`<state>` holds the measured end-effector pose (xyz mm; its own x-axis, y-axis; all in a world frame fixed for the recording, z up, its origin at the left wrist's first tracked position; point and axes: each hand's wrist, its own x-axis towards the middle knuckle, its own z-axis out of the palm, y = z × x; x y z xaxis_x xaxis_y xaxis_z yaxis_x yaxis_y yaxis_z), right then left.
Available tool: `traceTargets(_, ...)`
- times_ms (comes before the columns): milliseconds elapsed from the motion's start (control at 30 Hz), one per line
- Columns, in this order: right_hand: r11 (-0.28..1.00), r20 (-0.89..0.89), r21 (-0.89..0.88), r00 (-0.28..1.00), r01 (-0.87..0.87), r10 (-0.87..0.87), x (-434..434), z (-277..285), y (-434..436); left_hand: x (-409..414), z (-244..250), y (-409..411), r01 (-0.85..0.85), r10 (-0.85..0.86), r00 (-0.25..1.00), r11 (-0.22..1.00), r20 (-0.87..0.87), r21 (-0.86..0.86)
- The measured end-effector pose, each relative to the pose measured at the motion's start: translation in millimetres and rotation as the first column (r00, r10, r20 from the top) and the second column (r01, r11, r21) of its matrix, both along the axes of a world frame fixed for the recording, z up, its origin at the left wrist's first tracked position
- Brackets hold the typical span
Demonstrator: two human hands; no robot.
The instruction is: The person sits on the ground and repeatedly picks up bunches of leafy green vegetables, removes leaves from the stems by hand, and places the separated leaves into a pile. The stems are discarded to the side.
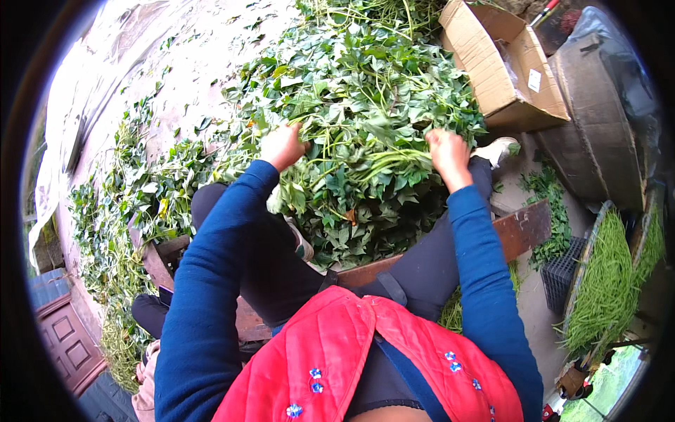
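A big heap of leafy green vines [369, 100] lies between my knees and beyond them. My left hand [285, 147] is closed at the heap's near side, gripping leafy stems. Pale green stems [390, 161] stretch across the heap towards my right hand [448, 153], whose fingers are closed on their right end. Both hands are apart, at about the same height in the view. Under my hands, darker leaves hang down the near side of the heap. What sits inside each fist is mostly hidden.
An open cardboard box [501, 68] stands at the upper right. Round trays of green stems [601, 279] and a black plastic crate [561, 274] are at the right. I sit on a wooden bench [522, 229]. Another person's pink sleeve [146, 385] shows at the lower left.
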<state>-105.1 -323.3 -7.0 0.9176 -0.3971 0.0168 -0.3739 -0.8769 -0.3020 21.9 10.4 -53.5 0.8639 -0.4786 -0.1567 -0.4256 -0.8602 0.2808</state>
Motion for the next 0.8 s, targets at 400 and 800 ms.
traceTargets(400,0.968,-0.026,-0.245,0.998,0.053,-0.061,19,29,38,-2,15,69,-0.088,0.185,0.981,0.687,0.057,-0.721)
traceTargets(800,0.981,0.185,-0.170,0.974,-0.096,0.128,39,154,35,-24,53,63,-0.036,0.166,0.981,0.668,0.101,-0.743)
